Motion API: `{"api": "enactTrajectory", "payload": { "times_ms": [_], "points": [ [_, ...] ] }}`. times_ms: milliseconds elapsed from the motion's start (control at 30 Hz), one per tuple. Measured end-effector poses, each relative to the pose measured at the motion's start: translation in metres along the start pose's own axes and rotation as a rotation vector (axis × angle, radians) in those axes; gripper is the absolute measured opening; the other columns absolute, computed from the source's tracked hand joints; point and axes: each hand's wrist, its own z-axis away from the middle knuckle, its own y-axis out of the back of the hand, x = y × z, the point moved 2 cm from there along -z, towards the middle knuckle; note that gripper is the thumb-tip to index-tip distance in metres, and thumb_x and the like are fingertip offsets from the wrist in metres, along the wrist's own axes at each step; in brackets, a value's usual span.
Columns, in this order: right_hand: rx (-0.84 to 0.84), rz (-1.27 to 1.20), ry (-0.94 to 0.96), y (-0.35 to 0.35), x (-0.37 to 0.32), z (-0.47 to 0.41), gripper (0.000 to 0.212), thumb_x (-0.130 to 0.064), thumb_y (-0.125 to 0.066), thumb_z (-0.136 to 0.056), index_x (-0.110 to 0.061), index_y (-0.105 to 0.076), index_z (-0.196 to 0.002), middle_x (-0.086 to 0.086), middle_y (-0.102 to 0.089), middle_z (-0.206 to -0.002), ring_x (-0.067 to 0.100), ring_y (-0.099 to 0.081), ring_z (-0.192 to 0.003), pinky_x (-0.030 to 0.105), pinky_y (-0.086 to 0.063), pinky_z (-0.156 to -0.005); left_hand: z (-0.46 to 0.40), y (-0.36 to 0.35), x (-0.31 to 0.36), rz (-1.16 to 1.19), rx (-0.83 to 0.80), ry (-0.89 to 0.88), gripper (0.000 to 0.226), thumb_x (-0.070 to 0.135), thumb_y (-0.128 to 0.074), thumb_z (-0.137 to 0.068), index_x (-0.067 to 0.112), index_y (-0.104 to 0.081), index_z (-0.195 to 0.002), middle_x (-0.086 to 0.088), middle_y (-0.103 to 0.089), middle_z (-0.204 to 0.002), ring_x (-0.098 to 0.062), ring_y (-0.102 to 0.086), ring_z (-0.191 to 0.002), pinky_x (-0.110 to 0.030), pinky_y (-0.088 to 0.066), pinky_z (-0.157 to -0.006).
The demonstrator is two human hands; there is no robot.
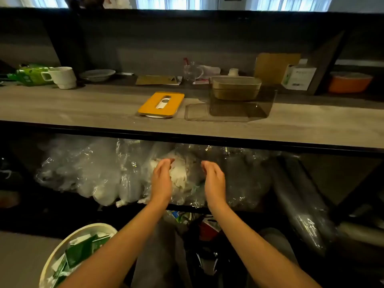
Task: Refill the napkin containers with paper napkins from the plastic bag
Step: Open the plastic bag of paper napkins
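Note:
A clear plastic bag (182,190) with crumpled white paper napkins (179,175) inside lies on the lower shelf under the counter. My left hand (161,179) and my right hand (214,179) reach toward it, one on each side of the napkins, fingers relaxed and slightly curved, holding nothing. On the counter above stands a smoky transparent napkin container (241,104) with a tan inner tray (235,88) perched in its top. Its clear lid (195,113) lies flat beside it. A yellow napkin-box lid (161,104) with a slot lies to the left.
More plastic bags (83,173) fill the lower shelf to the left, and a dark wrapped roll (299,204) leans at the right. A white bin (79,252) with green packets stands at lower left. A cup (62,76), plate (97,74), boxes and an orange bowl (349,82) line the counter's back.

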Motion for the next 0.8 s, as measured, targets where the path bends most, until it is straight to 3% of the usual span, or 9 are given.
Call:
{"api": "enactTrajectory", "payload": {
  "times_ms": [67,133,267,333,433,500,600,700,800],
  "points": [
    [0.033,0.035,-0.147,-0.001,0.016,-0.011,0.025,-0.037,-0.049,-0.100,-0.023,-0.060,-0.117,-0.005,-0.060,-0.116,0.010,-0.055,-0.103,0.026,-0.040,-0.081,-0.009,-0.002,-0.015,-0.027,0.027,0.078,0.040,0.041,-0.036,-0.104,0.020,-0.060,-0.128,0.000,-0.056,-0.134,-0.017,-0.049,-0.127,-0.040,-0.038,-0.109],
    [0.012,0.107,-0.259,-0.004,0.034,-0.030,0.045,-0.042,-0.052,-0.097,-0.020,-0.049,-0.136,0.003,-0.054,-0.132,0.019,-0.053,-0.114,0.031,-0.040,-0.090,-0.022,-0.006,-0.037,-0.044,0.035,0.142,0.044,0.041,-0.035,-0.105,0.018,-0.049,-0.140,-0.002,-0.049,-0.141,-0.018,-0.046,-0.127,-0.034,-0.036,-0.104],
    [-0.081,0.350,-0.367,-0.014,0.048,-0.071,0.080,-0.060,-0.053,-0.091,-0.027,-0.018,-0.155,0.006,-0.033,-0.156,0.030,-0.034,-0.141,0.037,-0.031,-0.112,-0.042,-0.024,-0.067,-0.015,0.091,0.303,0.061,0.052,-0.040,-0.100,0.027,-0.027,-0.154,-0.009,-0.030,-0.157,-0.032,-0.038,-0.138,-0.049,-0.035,-0.111],
    [-0.173,0.343,-0.394,-0.019,0.057,-0.078,0.091,-0.070,-0.054,-0.085,-0.026,-0.017,-0.156,0.001,-0.028,-0.158,0.027,-0.028,-0.145,0.039,-0.024,-0.116,-0.044,-0.031,-0.078,0.022,0.108,0.351,0.070,0.060,-0.044,-0.095,0.037,-0.018,-0.156,-0.010,-0.022,-0.162,-0.037,-0.034,-0.142,-0.057,-0.033,-0.112],
    [-0.130,0.411,-0.371,-0.024,0.064,-0.081,0.113,-0.083,-0.060,-0.063,-0.028,-0.024,-0.154,0.001,-0.033,-0.156,0.026,-0.036,-0.140,0.040,-0.032,-0.115,-0.043,-0.037,-0.080,0.083,0.100,0.361,0.078,0.068,-0.045,-0.085,0.046,-0.016,-0.154,-0.008,-0.017,-0.164,-0.037,-0.033,-0.142,-0.062,-0.036,-0.109],
    [-0.125,0.542,-0.312,-0.027,0.063,-0.084,0.100,-0.075,-0.060,-0.075,-0.028,-0.021,-0.155,0.007,-0.030,-0.155,0.030,-0.037,-0.139,0.040,-0.033,-0.113,-0.042,-0.038,-0.077,0.106,0.093,0.351,0.064,0.059,-0.041,-0.096,0.042,-0.022,-0.155,-0.007,-0.020,-0.162,-0.034,-0.033,-0.142,-0.058,-0.035,-0.112],
    [-0.165,0.720,-0.308,-0.029,0.058,-0.081,0.092,-0.075,-0.053,-0.081,-0.029,-0.021,-0.154,0.012,-0.027,-0.155,0.035,-0.038,-0.137,0.041,-0.035,-0.108,-0.035,-0.037,-0.069,0.080,0.066,0.350,0.071,0.070,-0.037,-0.089,0.035,-0.033,-0.151,-0.008,-0.032,-0.155,-0.029,-0.042,-0.135,-0.048,-0.037,-0.110],
    [-0.165,0.580,-0.345,-0.030,0.049,-0.065,0.084,-0.070,-0.054,-0.084,-0.019,-0.037,-0.148,0.014,-0.043,-0.146,0.034,-0.049,-0.128,0.040,-0.045,-0.103,-0.022,-0.031,-0.057,0.052,0.099,0.317,0.063,0.065,-0.037,-0.094,0.029,-0.044,-0.145,-0.006,-0.036,-0.153,-0.028,-0.043,-0.133,-0.045,-0.037,-0.106],
    [-0.179,0.423,-0.258,-0.029,0.033,-0.044,0.070,-0.062,-0.049,-0.091,-0.010,-0.051,-0.138,0.011,-0.056,-0.135,0.028,-0.054,-0.121,0.041,-0.046,-0.101,-0.004,-0.019,-0.045,0.054,0.126,0.308,0.085,0.082,-0.036,-0.076,0.029,-0.052,-0.140,-0.006,-0.047,-0.147,-0.026,-0.050,-0.129,-0.046,-0.042,-0.108]
  ]
}}
